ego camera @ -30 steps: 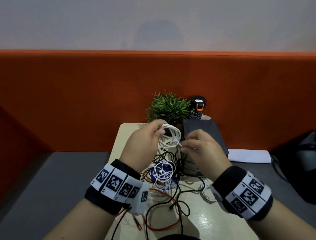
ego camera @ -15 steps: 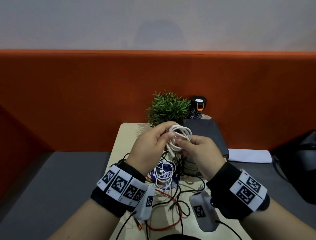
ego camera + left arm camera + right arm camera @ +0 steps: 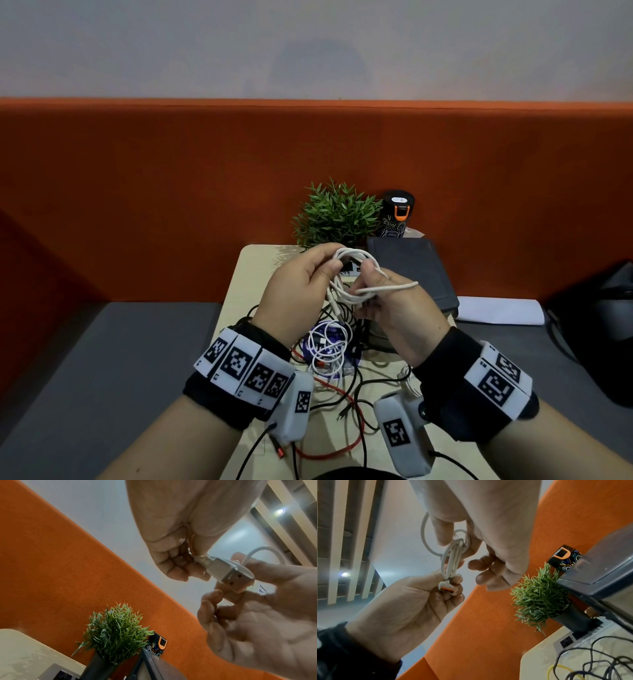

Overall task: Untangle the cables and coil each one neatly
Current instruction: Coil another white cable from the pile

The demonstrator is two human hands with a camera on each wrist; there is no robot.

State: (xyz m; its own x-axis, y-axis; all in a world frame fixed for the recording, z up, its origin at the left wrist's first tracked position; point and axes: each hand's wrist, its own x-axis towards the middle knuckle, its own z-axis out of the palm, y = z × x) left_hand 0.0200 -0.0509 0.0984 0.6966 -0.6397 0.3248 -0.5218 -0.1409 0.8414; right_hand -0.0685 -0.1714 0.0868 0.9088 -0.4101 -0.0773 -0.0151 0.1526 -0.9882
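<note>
A white cable [image 3: 352, 255] is gathered into a small coil and held up above the table between both hands. My left hand [image 3: 329, 269] grips the coil's left side, fingers curled round the strands; the left wrist view shows its USB plug [image 3: 228, 570] sticking out of the fist. My right hand [image 3: 368, 275] pinches the coil's right side, and a loose strand [image 3: 394, 287] lies across its fingers. In the right wrist view the coil [image 3: 452, 555] hangs between both hands. A tangle of black cables [image 3: 356, 387], a red cable [image 3: 329, 448] and a second white coil [image 3: 327, 346] lie on the table below.
The narrow beige table [image 3: 246, 274] carries a green potted plant [image 3: 337, 212], a black bottle [image 3: 397, 214] and a dark box [image 3: 411, 270] at the back. A power socket [image 3: 565, 642] is set into the tabletop. White paper [image 3: 500, 310] and a black bag [image 3: 603, 325] lie to the right.
Both hands have come closer together with the coil. The right hand has turned over and a strand now lies across its fingers; the coil looks tighter.
</note>
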